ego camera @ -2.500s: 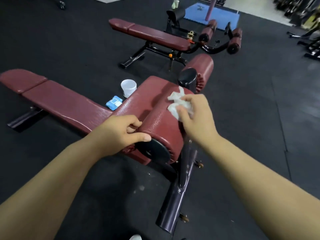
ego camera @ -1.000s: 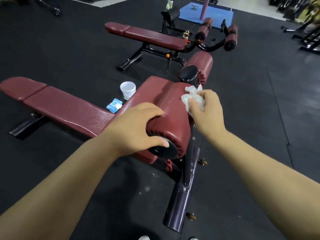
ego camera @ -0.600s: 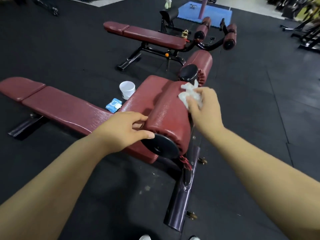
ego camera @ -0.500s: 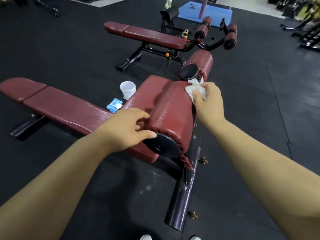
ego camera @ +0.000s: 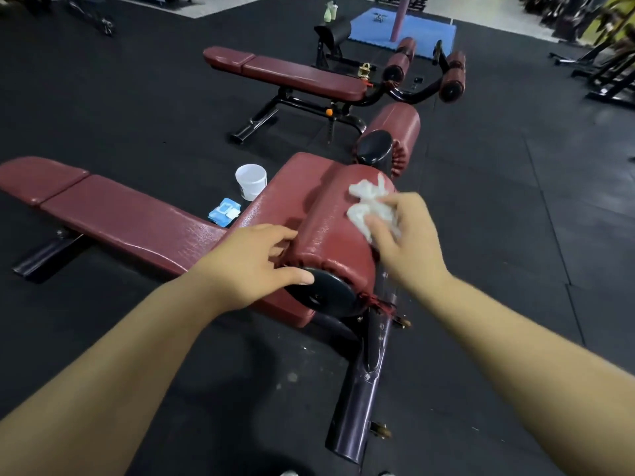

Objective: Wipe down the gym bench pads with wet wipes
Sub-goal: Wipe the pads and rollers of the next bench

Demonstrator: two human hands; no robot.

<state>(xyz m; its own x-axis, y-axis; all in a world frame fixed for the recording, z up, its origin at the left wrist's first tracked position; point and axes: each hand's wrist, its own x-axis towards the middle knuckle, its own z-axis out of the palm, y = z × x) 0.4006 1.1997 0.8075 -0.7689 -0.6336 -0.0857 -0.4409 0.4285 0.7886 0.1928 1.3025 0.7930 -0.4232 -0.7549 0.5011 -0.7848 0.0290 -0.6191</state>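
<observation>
Flooring (ego camera: 498, 207) of dark rubber tiles carries everything here. Largest on it is the maroon sit-up bench (ego camera: 130, 221), its long pad running away to the left of the near roller pad (ego camera: 330, 242), the landmark for the rest. That roller pad is a fat maroon cylinder lying crosswise at the bench's foot end, its black end cap (ego camera: 321, 297) facing the camera. Below the roller pad a dark steel frame tube (ego camera: 360, 400) slopes down toward the bottom edge. Beyond the roller pad sits a second maroon roller (ego camera: 395, 128), and farther off a second bench (ego camera: 292, 73).

Both forearms reach in from the bottom corners, nearly straight, converging on the roller pad. The left hand (ego camera: 254, 266) rests at the roller pad's near left end, thumb laid across the rim of the end cap, fingers spread loosely against the pad's left side; it clasps nothing shut. The right hand (ego camera: 409, 242) lies palm down on the roller pad's top right, fingers curled over and pinching a crumpled white wet wipe (ego camera: 371, 207), which is pressed flat to the upholstery.

Left of the roller pad, on the floor behind the bench, stands a white plastic tub (ego camera: 251, 182), and just beside it lies a blue wet-wipe packet (ego camera: 225, 211).
</observation>
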